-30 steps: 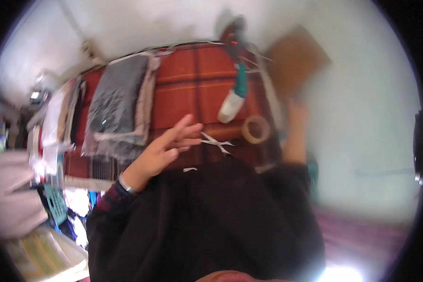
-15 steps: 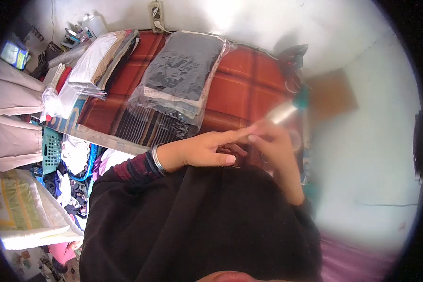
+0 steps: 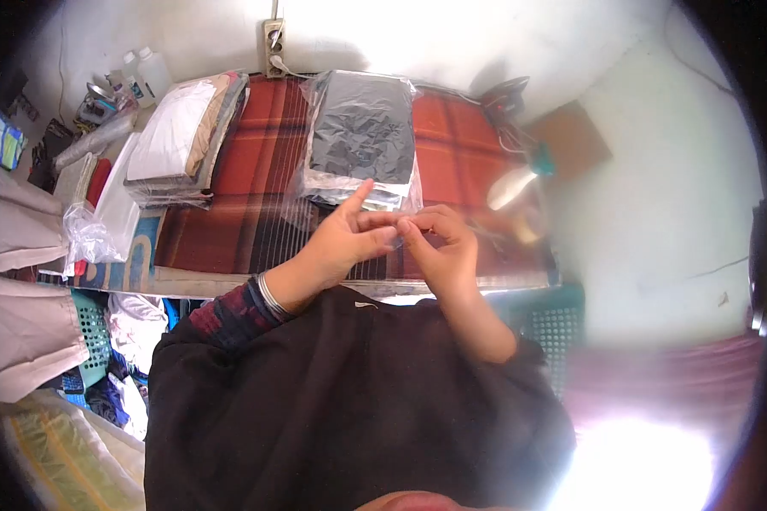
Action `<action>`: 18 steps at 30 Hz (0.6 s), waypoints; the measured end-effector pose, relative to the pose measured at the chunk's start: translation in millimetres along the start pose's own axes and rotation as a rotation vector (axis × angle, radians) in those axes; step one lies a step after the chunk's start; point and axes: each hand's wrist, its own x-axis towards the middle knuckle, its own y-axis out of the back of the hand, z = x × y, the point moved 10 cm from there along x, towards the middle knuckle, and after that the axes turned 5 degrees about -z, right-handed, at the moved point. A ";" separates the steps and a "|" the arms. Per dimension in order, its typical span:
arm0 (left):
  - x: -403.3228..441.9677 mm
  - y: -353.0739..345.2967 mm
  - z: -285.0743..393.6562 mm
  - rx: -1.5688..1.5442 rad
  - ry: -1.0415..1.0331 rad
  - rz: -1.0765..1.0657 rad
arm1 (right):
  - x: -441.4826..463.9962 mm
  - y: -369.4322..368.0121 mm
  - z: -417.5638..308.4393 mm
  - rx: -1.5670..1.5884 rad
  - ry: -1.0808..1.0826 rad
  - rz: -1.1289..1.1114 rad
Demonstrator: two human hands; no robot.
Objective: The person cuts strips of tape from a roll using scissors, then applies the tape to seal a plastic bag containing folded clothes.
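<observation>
Left hand [image 3: 347, 243] seen half-spread, right hand [image 3: 445, 255] pinched against it, near bagged cloth [image 3: 362, 128]; whether anything is grasped by either cannot be told.

A plastic-wrapped grey cloth stack [image 3: 362, 128] lies flat on the blanket [image 3: 452, 132].
</observation>
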 end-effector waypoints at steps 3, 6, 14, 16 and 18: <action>-13.1 23.2 8.8 -0.001 -0.043 0.053 | -7.6 -6.0 4.5 0.037 -0.108 0.054; -17.6 29.4 16.1 -0.016 -0.087 0.079 | -19.6 -18.1 21.7 0.087 -0.282 0.018; -44.2 64.7 74.5 0.604 -0.582 0.221 | -15.3 5.0 72.3 -0.016 -0.330 0.048; -60.6 55.6 108.8 1.069 -0.748 0.217 | -5.1 91.0 96.2 -0.481 -0.282 0.385; -62.4 39.7 115.3 1.550 -0.903 0.220 | -7.3 192.1 193.1 -0.227 -0.425 0.685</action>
